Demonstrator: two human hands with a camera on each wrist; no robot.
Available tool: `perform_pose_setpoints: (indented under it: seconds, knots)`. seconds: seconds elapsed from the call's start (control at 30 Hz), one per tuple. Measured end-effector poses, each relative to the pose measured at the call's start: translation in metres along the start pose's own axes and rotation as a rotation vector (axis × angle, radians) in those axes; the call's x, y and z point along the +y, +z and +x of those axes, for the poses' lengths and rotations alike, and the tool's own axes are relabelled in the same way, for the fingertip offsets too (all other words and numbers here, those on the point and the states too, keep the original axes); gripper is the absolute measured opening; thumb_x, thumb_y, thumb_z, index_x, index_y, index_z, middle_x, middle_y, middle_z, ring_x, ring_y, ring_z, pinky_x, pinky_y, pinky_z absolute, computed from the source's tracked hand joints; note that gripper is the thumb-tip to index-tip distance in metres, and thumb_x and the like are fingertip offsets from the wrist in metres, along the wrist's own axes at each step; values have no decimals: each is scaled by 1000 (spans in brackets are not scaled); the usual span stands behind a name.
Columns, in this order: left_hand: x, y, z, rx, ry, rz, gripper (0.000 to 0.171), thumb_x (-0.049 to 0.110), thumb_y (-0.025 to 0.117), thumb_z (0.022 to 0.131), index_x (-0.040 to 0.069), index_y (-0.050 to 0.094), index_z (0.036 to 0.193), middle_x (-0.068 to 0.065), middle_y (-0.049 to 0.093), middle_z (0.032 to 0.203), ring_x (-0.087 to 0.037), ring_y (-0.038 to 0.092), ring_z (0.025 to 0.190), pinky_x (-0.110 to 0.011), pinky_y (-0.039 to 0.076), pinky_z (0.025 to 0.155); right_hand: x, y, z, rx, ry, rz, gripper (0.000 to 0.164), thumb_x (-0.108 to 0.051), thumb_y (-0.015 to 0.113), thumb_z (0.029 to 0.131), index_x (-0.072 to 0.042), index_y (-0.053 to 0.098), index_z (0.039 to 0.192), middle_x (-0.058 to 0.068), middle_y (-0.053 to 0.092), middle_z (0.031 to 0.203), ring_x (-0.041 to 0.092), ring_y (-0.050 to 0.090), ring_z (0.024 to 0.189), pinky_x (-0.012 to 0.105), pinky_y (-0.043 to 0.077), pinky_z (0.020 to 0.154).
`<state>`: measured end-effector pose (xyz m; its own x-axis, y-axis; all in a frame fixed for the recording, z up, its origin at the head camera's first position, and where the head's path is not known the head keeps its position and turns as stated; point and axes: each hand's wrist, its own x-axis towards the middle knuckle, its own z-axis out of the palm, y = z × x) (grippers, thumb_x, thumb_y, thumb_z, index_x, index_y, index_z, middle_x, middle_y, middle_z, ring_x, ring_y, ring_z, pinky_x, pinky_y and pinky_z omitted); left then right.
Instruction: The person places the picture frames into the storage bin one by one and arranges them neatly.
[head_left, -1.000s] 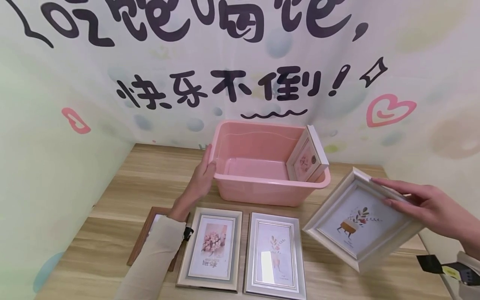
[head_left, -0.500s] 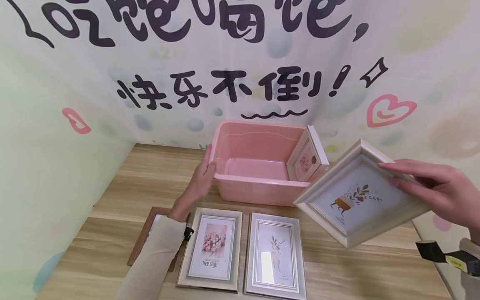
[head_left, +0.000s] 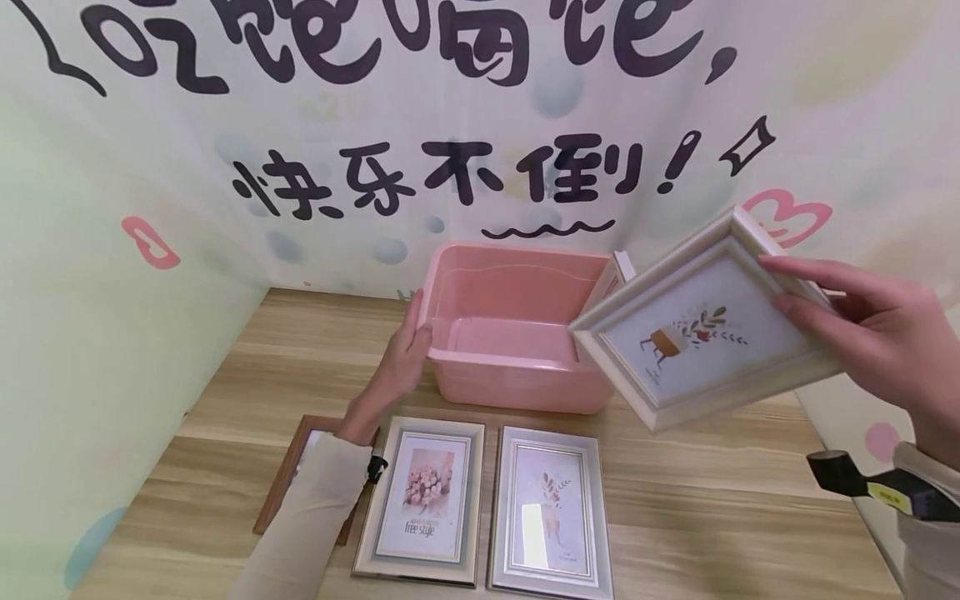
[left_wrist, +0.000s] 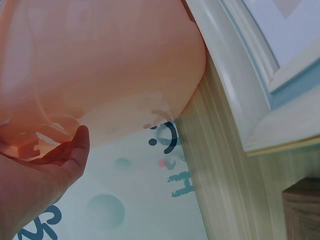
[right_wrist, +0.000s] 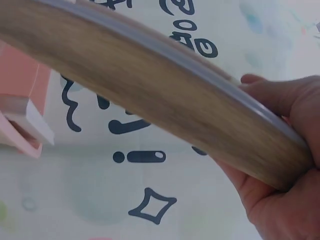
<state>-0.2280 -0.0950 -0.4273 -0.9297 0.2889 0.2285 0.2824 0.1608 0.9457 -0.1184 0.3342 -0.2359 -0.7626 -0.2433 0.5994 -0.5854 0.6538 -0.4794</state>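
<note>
My right hand [head_left: 877,333] grips a cream picture frame [head_left: 697,325] by its right side, thumb and fingers on opposite faces. The frame is tilted in the air, showing a plant in an orange pot, and overlaps the right end of a pink plastic tub [head_left: 517,387]. Its wood-coloured edge [right_wrist: 150,95] shows in the right wrist view. On the tub's left rim, my left hand [head_left: 401,350] holds on, fingers [left_wrist: 75,150] curled at the edge. Inside the tub, a white picture frame [head_left: 621,267] leans against the right end, mostly hidden behind the held one.
Two pale picture frames lie flat before the tub: a flower-photo frame [head_left: 423,500] and a silvery plant-print frame [head_left: 551,510]. A brown wooden frame [head_left: 281,483] lies partly under my left forearm. A printed wall cloth [head_left: 337,250] hangs behind the wooden table [head_left: 705,533].
My right hand has lifted the cream picture frame up and to the left, from over the table's right side to the tub's right end. My left hand stays on the rim.
</note>
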Motion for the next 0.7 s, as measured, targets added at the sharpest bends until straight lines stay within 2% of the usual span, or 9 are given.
perform_pose_setpoints:
  seconds: [0.13, 0.4, 0.6, 0.7]
  knots:
    - [0, 0, 0, 3, -5, 10, 61, 20, 25, 107, 20, -3, 161, 0, 5, 167, -25, 22, 149, -45, 27, 118, -6, 5, 11, 52, 60, 25, 46, 20, 64, 82, 5, 66, 124, -20, 69, 100, -7, 65, 61, 8, 51, 57]
    - [0, 0, 1, 3, 5, 10, 61, 20, 25, 107, 17, -4, 161, -3, 4, 167, -26, 18, 150, -47, 24, 119, -13, 22, 33, 165, 215, 9, 40, 6, 66, 86, -7, 70, 125, -23, 64, 98, -12, 61, 63, 5, 49, 59]
    - [0, 0, 1, 9, -2, 17, 61, 21, 26, 107, 16, -3, 161, -5, 7, 167, -27, 21, 150, -45, 23, 120, -12, 32, 41, 139, 334, 5, 43, -2, 63, 91, -16, 67, 131, -14, 62, 109, -12, 62, 74, 4, 50, 64]
    - [-1, 0, 2, 14, -9, 17, 61, 22, 26, 107, 17, -3, 161, -6, 9, 166, -28, 23, 149, -45, 23, 119, -12, 37, 44, 101, 355, -24, 45, -5, 60, 94, -21, 63, 136, -2, 63, 119, -14, 61, 81, 3, 49, 68]
